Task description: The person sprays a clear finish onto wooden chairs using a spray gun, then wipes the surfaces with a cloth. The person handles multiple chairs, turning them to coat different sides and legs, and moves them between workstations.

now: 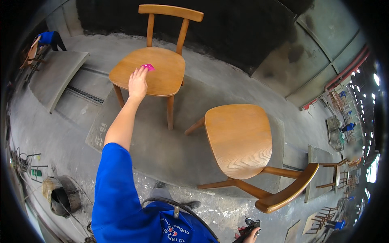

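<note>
My left hand (137,83) reaches out over the seat of a brown wooden chair (166,60). Its fingertips hold a small pink sheet (150,67) against the seat; whether it is sandpaper or cloth I cannot tell. Low in the picture, my right hand (252,236) is wrapped round a dark spray gun (251,223), whose lower part is cut off by the frame. Between the two hands a second wooden chair (241,137) stands with its backrest toward me. Its seat shows pale glare and wood grain.
Both chairs stand on a low grey platform (152,150). A hose (162,199) curves across my front. At left are a stained drum (67,196) and another grey panel (56,77), with a co-worker (50,38) bent beside a chair. More chairs (324,216) stand at right.
</note>
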Available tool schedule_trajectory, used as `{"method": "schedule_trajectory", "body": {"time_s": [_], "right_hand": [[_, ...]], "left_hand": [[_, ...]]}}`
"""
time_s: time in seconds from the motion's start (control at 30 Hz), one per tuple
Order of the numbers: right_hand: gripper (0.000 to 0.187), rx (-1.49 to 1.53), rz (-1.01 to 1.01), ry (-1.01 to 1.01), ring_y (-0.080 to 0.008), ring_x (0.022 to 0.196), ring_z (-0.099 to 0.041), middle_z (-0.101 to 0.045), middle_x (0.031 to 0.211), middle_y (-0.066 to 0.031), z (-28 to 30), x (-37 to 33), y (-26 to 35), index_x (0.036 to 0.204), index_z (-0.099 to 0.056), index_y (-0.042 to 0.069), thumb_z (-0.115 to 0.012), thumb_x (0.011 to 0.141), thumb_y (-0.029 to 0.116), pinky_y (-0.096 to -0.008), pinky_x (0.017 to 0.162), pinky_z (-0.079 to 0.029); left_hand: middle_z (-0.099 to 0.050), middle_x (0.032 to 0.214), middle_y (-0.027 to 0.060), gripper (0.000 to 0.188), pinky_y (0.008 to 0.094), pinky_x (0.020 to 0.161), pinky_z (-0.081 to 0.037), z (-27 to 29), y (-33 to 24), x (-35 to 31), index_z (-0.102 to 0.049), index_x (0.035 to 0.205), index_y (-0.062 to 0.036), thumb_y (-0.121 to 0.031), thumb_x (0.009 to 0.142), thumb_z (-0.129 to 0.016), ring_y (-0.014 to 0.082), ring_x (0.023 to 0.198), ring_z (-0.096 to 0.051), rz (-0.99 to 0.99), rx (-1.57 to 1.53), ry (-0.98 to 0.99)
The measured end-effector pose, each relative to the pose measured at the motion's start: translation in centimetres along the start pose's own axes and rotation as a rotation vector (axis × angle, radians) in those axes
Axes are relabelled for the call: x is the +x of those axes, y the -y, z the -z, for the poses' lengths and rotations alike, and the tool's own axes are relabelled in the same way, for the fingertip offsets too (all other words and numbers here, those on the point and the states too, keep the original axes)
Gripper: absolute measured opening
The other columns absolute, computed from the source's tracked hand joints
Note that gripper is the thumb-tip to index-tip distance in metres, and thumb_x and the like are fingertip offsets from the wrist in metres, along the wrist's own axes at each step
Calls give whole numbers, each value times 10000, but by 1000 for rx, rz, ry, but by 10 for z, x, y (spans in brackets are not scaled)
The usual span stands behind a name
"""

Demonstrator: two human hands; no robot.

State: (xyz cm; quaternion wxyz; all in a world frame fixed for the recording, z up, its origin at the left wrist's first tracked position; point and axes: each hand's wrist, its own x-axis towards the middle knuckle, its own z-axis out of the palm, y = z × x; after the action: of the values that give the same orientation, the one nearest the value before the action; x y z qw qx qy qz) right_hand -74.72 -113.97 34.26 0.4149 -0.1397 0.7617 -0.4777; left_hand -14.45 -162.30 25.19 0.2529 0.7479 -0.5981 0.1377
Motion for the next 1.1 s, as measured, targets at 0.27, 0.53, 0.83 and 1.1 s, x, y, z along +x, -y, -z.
{"method": "schedule_trajectory", "body": {"time_s": [0.27,0.53,0.83,1.1], "right_hand": [[638,50,-12,-242,-201,813,-708,-674,891,-69,-9,-31,-7,1188,-578,70,-478,983,666,-338,539,-567],[524,200,115,-243,-216,839,-720,-685,925,-103,22,-48,-13,1220,-552,50,-430,1055,532,-289,518,-566],[482,268,233,-485,-185,841,-711,-681,929,-90,207,-34,-76,1185,-538,30,-451,1065,488,-268,493,-502],[614,439,-31,-568,-135,826,-663,-663,943,-56,333,-23,-143,1561,-337,131,-519,1055,427,-258,531,-510]], "left_hand": [[-457,1503,162,664,588,1181,-239,-12,0,-10,-468,1463,-92,29,817,-567,404,1434,-346,-31,-52,-54],[-676,1226,135,457,325,985,-483,124,-242,-21,-517,1389,46,-247,1040,-541,209,1143,-621,-202,-1195,566],[-657,1141,160,699,354,824,-541,247,-630,-178,-559,1313,51,-470,885,-745,225,969,-655,-564,-720,1284],[-578,674,74,178,336,516,-512,261,-690,-281,-561,956,19,-49,793,-588,179,531,-594,-572,-728,1214]]}}
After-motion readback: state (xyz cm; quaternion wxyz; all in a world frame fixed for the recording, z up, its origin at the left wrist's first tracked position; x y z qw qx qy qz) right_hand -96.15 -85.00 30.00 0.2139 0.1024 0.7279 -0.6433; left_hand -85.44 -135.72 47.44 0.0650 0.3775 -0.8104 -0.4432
